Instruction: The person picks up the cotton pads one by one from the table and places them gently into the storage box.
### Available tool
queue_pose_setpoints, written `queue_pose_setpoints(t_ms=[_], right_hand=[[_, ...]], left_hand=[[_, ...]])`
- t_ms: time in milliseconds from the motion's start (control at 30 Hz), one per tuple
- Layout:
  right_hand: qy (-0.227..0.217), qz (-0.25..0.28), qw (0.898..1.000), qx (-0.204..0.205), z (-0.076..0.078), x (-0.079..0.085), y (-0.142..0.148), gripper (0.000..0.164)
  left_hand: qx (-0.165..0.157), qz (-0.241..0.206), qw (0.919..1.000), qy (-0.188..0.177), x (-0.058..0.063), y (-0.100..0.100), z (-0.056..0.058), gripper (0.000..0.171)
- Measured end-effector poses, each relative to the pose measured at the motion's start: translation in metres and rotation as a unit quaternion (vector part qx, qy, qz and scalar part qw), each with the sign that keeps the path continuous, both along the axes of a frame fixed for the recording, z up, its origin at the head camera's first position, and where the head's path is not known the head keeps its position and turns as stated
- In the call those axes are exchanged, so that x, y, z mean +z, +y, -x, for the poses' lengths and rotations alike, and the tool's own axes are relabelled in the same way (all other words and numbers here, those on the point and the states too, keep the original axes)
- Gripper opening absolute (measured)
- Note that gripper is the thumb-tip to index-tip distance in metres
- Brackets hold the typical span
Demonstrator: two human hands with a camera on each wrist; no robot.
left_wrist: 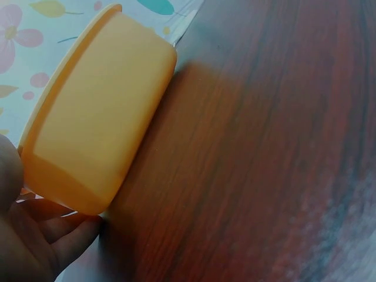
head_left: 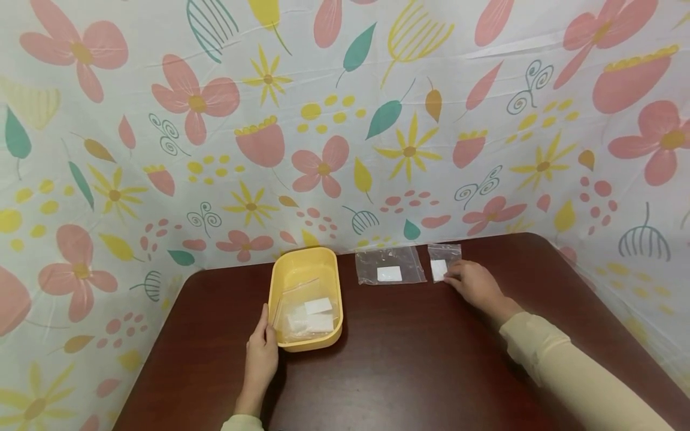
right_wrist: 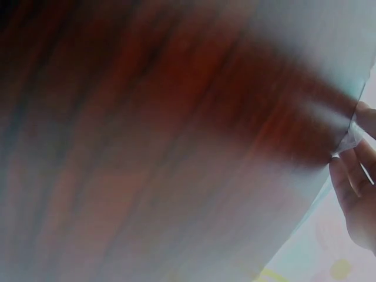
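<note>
A yellow plastic bin (head_left: 306,256) stands on the table toward the back, left of the middle. My left hand (head_left: 261,359) grips its near left side; in the left wrist view the thumb is by the rim and the fingers (left_wrist: 76,238) reach the bottom edge. Inside the bin lie clear plastic bags (head_left: 293,302) with white pieces. At the back right, my right hand (head_left: 477,287) pinches the edge of a small clear zip bag (head_left: 445,251) that shows a white piece. In the right wrist view, the bag (right_wrist: 351,138) appears between thumb and fingertips.
A larger clear zip bag (head_left: 366,263) with a white rectangle lies flat between the bin and the small bag. The dark reddish-brown wooden table (head_left: 399,365) meets a flower-printed curtain (head_left: 345,137) at the back and sides.
</note>
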State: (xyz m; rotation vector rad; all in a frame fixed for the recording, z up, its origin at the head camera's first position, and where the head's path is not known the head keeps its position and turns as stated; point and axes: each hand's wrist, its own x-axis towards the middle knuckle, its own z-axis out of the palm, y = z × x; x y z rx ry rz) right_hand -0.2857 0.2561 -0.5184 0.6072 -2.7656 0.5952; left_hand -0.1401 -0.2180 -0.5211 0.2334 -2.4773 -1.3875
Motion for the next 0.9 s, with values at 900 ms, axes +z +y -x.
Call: queue_pose_setpoints(t_ms=[900], right_hand=[[0.099,0.033,0.994,0.038,-0.012,0.029,0.005,0.006]], left_hand=[[0.003,0.003,1.0000,0.007,0.001,0.001,-0.001,0.050]])
